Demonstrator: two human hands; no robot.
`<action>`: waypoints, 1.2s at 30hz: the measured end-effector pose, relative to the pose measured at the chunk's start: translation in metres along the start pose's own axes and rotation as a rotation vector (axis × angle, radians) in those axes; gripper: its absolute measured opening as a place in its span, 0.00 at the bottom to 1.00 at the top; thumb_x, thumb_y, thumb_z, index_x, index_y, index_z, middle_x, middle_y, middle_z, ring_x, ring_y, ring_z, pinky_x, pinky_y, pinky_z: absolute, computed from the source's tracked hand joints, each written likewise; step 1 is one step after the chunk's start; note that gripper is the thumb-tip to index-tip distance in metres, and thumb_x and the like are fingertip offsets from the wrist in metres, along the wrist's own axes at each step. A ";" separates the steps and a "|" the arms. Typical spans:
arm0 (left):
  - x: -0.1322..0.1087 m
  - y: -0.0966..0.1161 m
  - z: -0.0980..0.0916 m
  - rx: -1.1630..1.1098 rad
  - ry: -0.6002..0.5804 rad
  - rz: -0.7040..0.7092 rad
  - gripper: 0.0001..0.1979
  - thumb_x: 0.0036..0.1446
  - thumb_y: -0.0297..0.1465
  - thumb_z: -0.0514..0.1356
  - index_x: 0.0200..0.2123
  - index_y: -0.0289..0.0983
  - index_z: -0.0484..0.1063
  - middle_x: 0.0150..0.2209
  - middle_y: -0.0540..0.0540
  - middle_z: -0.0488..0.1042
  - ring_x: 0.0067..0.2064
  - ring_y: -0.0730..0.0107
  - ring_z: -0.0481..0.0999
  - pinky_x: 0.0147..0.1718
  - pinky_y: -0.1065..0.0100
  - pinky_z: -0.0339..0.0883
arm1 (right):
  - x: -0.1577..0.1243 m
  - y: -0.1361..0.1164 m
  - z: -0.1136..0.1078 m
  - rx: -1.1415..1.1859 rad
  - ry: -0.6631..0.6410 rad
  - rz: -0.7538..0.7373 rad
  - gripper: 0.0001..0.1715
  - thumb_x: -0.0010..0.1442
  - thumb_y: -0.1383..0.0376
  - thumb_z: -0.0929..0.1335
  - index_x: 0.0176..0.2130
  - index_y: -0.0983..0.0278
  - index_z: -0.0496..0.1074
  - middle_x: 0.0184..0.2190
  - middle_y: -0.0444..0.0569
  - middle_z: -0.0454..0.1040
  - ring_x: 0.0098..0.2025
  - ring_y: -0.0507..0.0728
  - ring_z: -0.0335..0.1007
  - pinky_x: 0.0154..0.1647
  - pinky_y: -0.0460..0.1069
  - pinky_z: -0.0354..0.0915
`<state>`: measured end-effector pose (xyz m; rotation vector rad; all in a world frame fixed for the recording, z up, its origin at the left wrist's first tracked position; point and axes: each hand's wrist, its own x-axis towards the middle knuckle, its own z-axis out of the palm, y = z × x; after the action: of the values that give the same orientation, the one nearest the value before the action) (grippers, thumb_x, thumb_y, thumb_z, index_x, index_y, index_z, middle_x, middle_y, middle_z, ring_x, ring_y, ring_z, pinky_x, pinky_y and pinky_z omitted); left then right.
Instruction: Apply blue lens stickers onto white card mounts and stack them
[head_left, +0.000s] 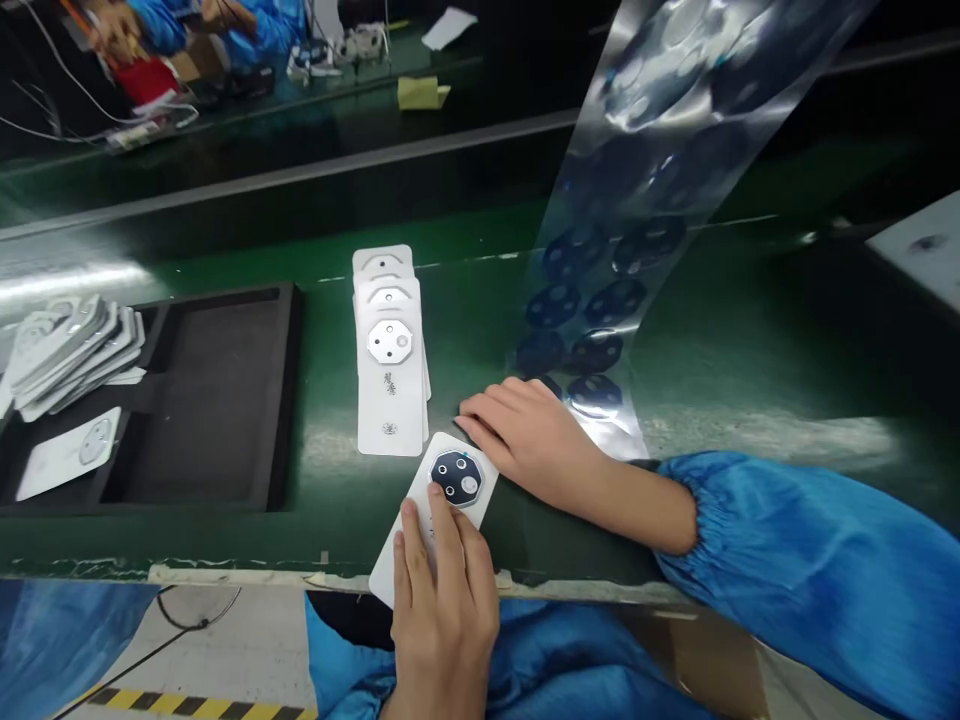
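Observation:
My left hand lies on a white plate at the table's near edge, fingers pressing it down. A dark octagonal lens piece sits on the plate's far end. My right hand rests palm down just right of the plate, fingers together and stretched toward the piece. Under its far side lies the end of a clear film strip carrying several dark octagonal stickers. A row of overlapped white plates lies just beyond my hands.
A black foam tray at the left holds a white plate and a fanned stack of plates. The film strip rises up to the right. Another person in blue sleeves works at the far bench.

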<state>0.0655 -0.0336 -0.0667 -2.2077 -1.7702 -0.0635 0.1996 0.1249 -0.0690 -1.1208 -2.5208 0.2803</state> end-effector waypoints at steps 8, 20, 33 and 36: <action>-0.007 -0.012 0.008 -0.222 -0.004 -0.143 0.43 0.44 0.29 0.66 0.66 0.36 0.62 0.72 0.44 0.46 0.59 0.44 0.65 0.48 0.53 0.70 | -0.009 -0.022 -0.013 0.017 -0.003 -0.026 0.10 0.68 0.61 0.72 0.40 0.66 0.71 0.37 0.54 0.70 0.41 0.65 0.65 0.41 0.56 0.63; -0.044 -0.004 0.041 -0.183 0.298 -0.097 0.26 0.59 0.20 0.54 0.61 0.37 0.68 0.68 0.41 0.58 0.68 0.44 0.56 0.60 0.46 0.64 | -0.012 -0.022 0.000 0.123 -0.015 -0.051 0.08 0.68 0.74 0.68 0.35 0.65 0.69 0.38 0.53 0.69 0.41 0.64 0.66 0.45 0.57 0.66; -0.028 -0.065 0.011 -0.365 0.618 -0.458 0.26 0.70 0.22 0.47 0.67 0.43 0.60 0.63 0.48 0.66 0.65 0.64 0.65 0.65 0.64 0.60 | 0.015 0.042 0.006 0.258 0.213 0.049 0.12 0.68 0.68 0.59 0.36 0.63 0.68 0.29 0.48 0.72 0.32 0.60 0.72 0.35 0.52 0.62; 0.020 -0.094 0.024 -0.246 0.453 -0.429 0.26 0.67 0.18 0.44 0.64 0.35 0.64 0.61 0.40 0.68 0.62 0.58 0.69 0.59 0.58 0.68 | 0.015 0.041 0.010 0.269 0.244 0.017 0.12 0.67 0.65 0.58 0.36 0.62 0.68 0.31 0.48 0.72 0.33 0.60 0.71 0.36 0.52 0.63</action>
<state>-0.0238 0.0089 -0.0649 -1.7220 -1.9957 -0.8429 0.2142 0.1635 -0.0875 -1.0040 -2.1862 0.4437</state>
